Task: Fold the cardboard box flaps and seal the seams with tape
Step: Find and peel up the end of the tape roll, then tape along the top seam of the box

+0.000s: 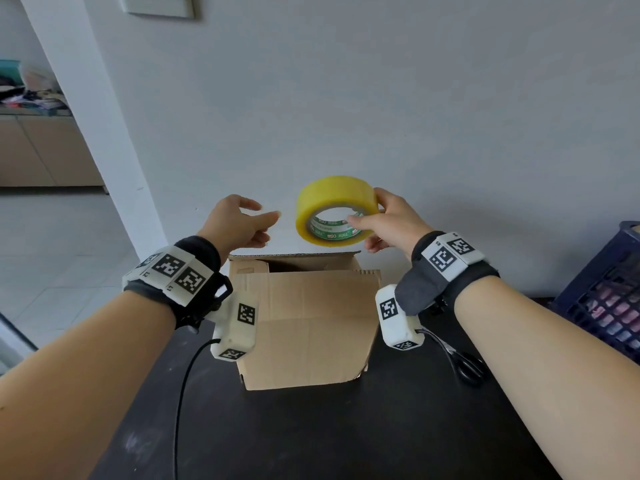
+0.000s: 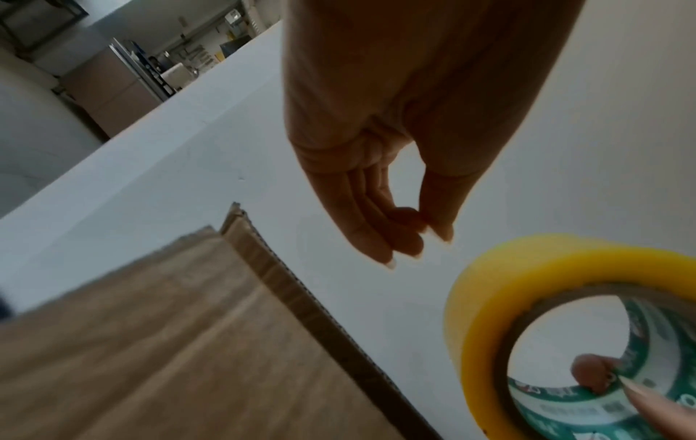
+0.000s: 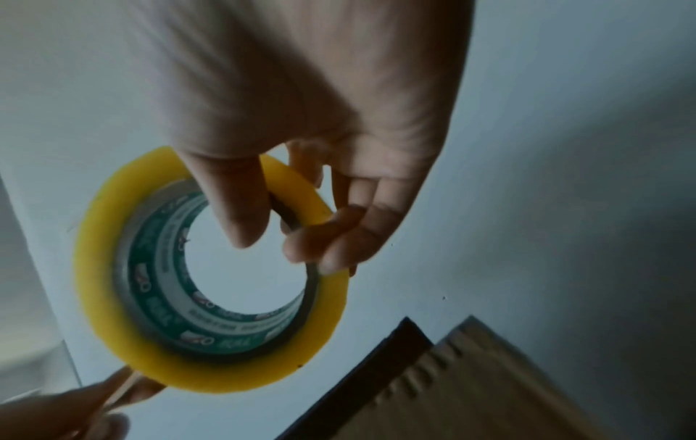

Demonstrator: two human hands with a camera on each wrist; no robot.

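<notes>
Against a plain white wall, a cardboard box stands on a dark table with one flap folded across its top. Above it, the right hand pinches a yellow tape roll, its green-and-white core label too blurred to read, while the left hand hovers beside it, fingers loosely extended and holding nothing. Black scissors lie right of the box, near a dark blue crate.

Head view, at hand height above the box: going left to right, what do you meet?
left hand, fingers loosely apart and holding nothing → yellow tape roll → right hand, gripping the roll with the thumb inside its core → dark blue crate at the right edge.
</notes>
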